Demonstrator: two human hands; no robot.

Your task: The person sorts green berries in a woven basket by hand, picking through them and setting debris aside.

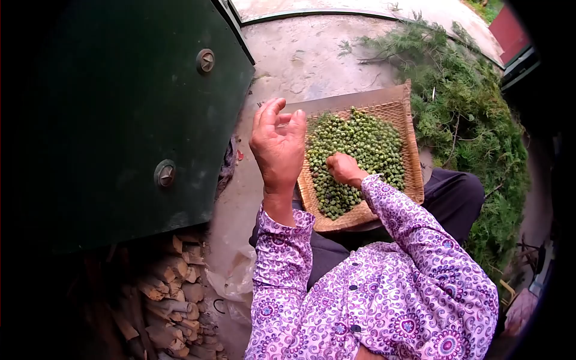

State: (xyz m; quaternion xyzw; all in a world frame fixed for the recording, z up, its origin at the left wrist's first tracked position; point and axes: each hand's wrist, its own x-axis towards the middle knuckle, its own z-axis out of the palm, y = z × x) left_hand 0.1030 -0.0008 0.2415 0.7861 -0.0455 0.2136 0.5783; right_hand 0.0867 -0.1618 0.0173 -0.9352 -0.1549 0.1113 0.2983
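A shallow woven tray [415,162] rests in front of my lap, holding a spread of small round green cones or berries [360,141]. My left hand [278,141] is raised beside the tray's left edge, palm up, with its fingers curled but apart and nothing visible in it. Over the middle of the green pieces is my right hand [347,169], its fingers pressed together close to the pile. Whatever those fingers may hold is hidden.
Cut green branches [474,126] lie on the ground at the right. A dark green metal door [132,114] stands at the left, above stacked firewood [174,300]. Clear plastic [233,279] lies by the wood. Concrete floor [300,54] stretches ahead.
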